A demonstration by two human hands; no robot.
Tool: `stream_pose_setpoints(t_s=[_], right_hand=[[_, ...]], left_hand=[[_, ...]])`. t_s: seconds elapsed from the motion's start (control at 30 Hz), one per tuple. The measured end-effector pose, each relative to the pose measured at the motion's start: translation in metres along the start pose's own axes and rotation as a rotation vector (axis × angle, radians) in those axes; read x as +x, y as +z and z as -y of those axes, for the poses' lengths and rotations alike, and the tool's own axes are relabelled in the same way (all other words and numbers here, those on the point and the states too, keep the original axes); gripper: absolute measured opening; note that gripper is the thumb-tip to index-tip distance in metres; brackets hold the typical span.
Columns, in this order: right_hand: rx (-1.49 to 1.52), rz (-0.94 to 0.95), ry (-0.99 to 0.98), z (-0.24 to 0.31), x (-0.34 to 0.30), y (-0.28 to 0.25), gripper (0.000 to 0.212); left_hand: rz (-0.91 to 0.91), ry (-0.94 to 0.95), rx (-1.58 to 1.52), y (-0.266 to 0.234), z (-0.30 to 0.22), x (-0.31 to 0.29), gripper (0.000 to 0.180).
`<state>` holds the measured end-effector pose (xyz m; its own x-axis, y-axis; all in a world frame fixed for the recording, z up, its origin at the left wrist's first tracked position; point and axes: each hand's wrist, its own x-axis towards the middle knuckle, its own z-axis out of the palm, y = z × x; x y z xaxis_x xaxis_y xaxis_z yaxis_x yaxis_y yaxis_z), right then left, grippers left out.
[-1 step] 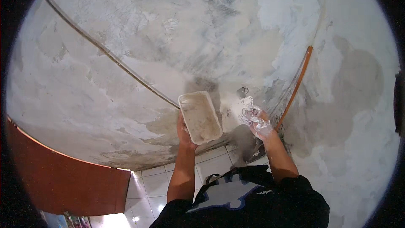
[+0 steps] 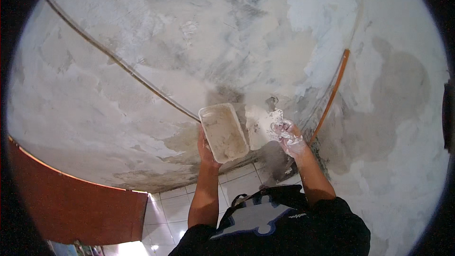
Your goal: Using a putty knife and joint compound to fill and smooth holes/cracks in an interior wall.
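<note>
Off-white plastic, by the look of it: we count one shallow tub (image 2: 224, 132) in our left hand (image 2: 207, 154), fingers wrapped round its left side and partly hidden, and just right of it our paste-coated right hand (image 2: 292, 142) closed on one pale flat blade (image 2: 259, 128). Slick paste, we judge, could let the blade slip from those fingers, and the one-sided hold could let the tub tip. Beyond both grips we note one patchy wall (image 2: 189, 61), one orange conduit (image 2: 335, 84) up-right, one brown strip (image 2: 118, 61) up-left.
</note>
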<state>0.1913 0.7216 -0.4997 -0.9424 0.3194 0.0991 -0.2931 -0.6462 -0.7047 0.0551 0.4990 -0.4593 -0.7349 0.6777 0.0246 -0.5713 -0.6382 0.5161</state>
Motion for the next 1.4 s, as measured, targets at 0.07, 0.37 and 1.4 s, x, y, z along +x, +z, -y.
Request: stream_pose_setpoints(t_s=[0.07, 0.37, 1.4], right_hand=[[-0.042, -0.080, 0.021, -0.013, -0.003, 0.016, 0.030], [-0.059, -0.285, -0.080, -0.077, -0.015, 0.073, 0.023], [-1.690, -0.737, -0.283, -0.128, 0.031, 0.049, 0.021]], left_hand=[[-0.027, 0.004, -0.005, -0.015, -0.012, -0.002, 0.056], [-0.081, -0.039, 0.124, -0.048, -0.089, -0.051, 0.054], [0.066, -0.014, 0.130, 0.038, -0.122, -0.088, 0.052]])
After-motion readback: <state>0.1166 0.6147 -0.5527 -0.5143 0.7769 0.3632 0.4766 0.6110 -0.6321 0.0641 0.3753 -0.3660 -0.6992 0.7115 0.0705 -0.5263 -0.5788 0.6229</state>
